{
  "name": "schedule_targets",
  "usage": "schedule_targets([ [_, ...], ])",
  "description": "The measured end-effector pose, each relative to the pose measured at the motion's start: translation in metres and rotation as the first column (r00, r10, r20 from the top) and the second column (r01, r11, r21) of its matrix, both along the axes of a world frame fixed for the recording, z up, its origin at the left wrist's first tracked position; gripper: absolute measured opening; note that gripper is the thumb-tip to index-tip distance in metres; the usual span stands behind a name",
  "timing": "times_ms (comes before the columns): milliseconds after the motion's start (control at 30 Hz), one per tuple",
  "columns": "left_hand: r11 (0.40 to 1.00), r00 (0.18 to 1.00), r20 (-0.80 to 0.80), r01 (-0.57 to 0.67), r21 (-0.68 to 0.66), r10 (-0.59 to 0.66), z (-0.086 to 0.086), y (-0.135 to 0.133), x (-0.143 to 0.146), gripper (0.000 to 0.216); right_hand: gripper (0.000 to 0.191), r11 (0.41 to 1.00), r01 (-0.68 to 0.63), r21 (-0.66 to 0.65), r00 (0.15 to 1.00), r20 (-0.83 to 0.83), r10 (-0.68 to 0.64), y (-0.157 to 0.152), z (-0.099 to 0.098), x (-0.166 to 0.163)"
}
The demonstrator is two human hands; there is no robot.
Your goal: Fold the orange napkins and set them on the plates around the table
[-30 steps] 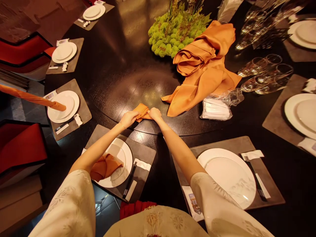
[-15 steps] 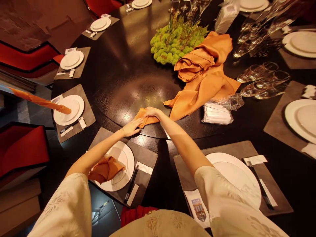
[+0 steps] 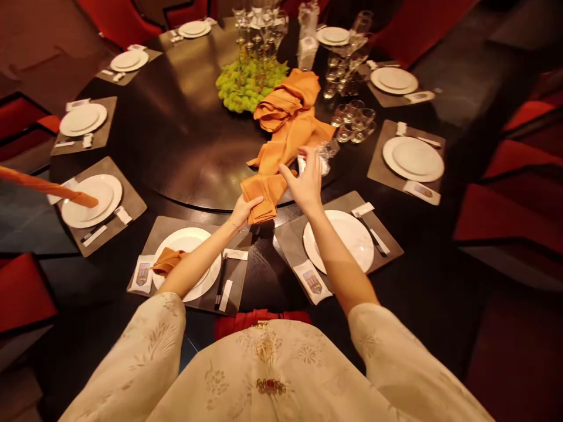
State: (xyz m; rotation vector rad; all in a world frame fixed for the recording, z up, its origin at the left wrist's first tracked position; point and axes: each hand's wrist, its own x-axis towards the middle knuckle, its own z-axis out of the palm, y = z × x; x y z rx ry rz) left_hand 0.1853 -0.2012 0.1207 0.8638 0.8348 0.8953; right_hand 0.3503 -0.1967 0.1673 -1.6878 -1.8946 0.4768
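A folded orange cloth napkin (image 3: 265,196) is gripped by my left hand (image 3: 244,211), its thumb lying on top. The napkin is held up over the near edge of the turntable. To its right, my right hand (image 3: 309,183) is raised with thumb and fingers apart, and nothing shows between them. Beyond both hands lies a heap of loose orange napkins (image 3: 290,120). A plastic-wrapped white packet (image 3: 324,165) is partly hidden behind my right hand. Below my left forearm, a folded orange napkin (image 3: 169,261) rests on a white plate (image 3: 206,275).
Another plate (image 3: 338,237) lies on a placemat below my right forearm, with chopsticks (image 3: 373,234) beside it. Green floral decoration (image 3: 240,88) and small glasses (image 3: 356,120) stand farther back. At left, a rolled orange napkin (image 3: 53,189) stands on a plate. Red chairs (image 3: 512,220) surround the table.
My left hand has lifted the folded napkin off the turntable. My right hand has come away from it, up and to the right, with fingers spreading. The view has shifted too.
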Motion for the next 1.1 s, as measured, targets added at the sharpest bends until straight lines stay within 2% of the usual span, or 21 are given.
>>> schedule_targets([
  [33, 0.998, 0.997, 0.053, -0.051, -0.049, 0.053, -0.004, -0.014, 0.018, 0.06, 0.055, 0.992, 0.124, 0.006, 0.992, -0.023, -0.124, -0.028, -0.01, 0.002],
  [100, 0.983, 0.989, 0.102, -0.093, -0.16, 0.11, -0.015, -0.043, 0.057, 0.053, 0.063, 0.939, 0.341, -0.044, 0.934, -0.096, -0.344, -0.082, -0.035, -0.002],
  [200, 0.957, 0.991, 0.127, 0.001, -0.289, 0.037, -0.033, -0.085, 0.109, 0.045, 0.071, 0.799, 0.583, -0.146, 0.769, -0.217, -0.601, -0.14, -0.067, -0.009],
  [267, 0.94, 0.988, 0.151, 0.067, -0.334, -0.017, -0.045, -0.11, 0.137, 0.045, 0.067, 0.701, 0.68, -0.216, 0.661, -0.234, -0.713, -0.164, -0.083, 0.001],
  [333, 0.936, 0.987, 0.153, 0.095, -0.34, -0.044, -0.058, -0.129, 0.156, 0.042, 0.057, 0.625, 0.725, -0.288, 0.582, -0.229, -0.78, -0.182, -0.094, 0.023],
  [400, 0.929, 0.986, 0.102, 0.156, -0.337, -0.129, -0.073, -0.14, 0.167, 0.038, 0.05, 0.576, 0.746, -0.335, 0.528, -0.231, -0.817, -0.198, -0.1, 0.053],
  [500, 0.914, 0.929, -0.16, 0.276, -0.298, -0.333, -0.096, -0.136, 0.174, 0.036, 0.048, 0.537, 0.767, -0.352, 0.513, -0.167, -0.842, -0.22, -0.102, 0.101],
  [567, 0.933, 0.848, -0.389, 0.334, -0.134, -0.36, -0.109, -0.12, 0.18, 0.042, 0.045, 0.545, 0.762, -0.349, 0.564, -0.055, -0.824, -0.229, -0.103, 0.127],
  [600, 0.917, 0.807, -0.473, 0.399, -0.008, -0.354, -0.114, -0.11, 0.185, 0.046, 0.043, 0.561, 0.754, -0.34, 0.597, 0.002, -0.802, -0.231, -0.105, 0.138],
  [633, 0.861, 0.766, -0.532, 0.492, 0.125, -0.36, -0.118, -0.099, 0.192, 0.05, 0.041, 0.58, 0.747, -0.326, 0.626, 0.049, -0.778, -0.232, -0.107, 0.147],
  [667, 0.762, 0.721, -0.577, 0.601, 0.244, -0.384, -0.121, -0.088, 0.2, 0.051, 0.04, 0.601, 0.739, -0.304, 0.648, 0.08, -0.757, -0.232, -0.111, 0.154],
  [733, 0.483, 0.608, -0.656, 0.782, 0.395, -0.448, -0.123, -0.07, 0.22, 0.048, 0.039, 0.637, 0.726, -0.259, 0.677, 0.11, -0.727, -0.23, -0.12, 0.163],
  [800, 0.235, 0.492, -0.74, 0.871, 0.432, -0.459, -0.124, -0.06, 0.24, 0.041, 0.041, 0.654, 0.717, -0.242, 0.691, 0.122, -0.712, -0.227, -0.129, 0.169],
  [867, 0.086, 0.402, -0.813, 0.91, 0.406, -0.421, -0.126, -0.057, 0.255, 0.032, 0.041, 0.662, 0.707, -0.248, 0.7, 0.115, -0.705, -0.226, -0.137, 0.172],
  [933, 0.026, 0.368, -0.857, 0.922, 0.386, -0.361, -0.129, -0.058, 0.264, 0.027, 0.042, 0.659, 0.709, -0.252, 0.694, 0.079, -0.716, -0.227, -0.144, 0.174],
  [1033, 0.024, 0.403, -0.874, 0.911, 0.412, -0.271, -0.136, -0.062, 0.265, 0.025, 0.042, 0.644, 0.728, -0.234, 0.664, 0.007, -0.748, -0.23, -0.153, 0.176],
  [1100, 0.025, 0.422, -0.878, 0.904, 0.427, -0.225, -0.14, -0.062, 0.263, 0.026, 0.044, 0.657, 0.721, -0.221, 0.671, -0.013, -0.741, -0.231, -0.156, 0.178],
])
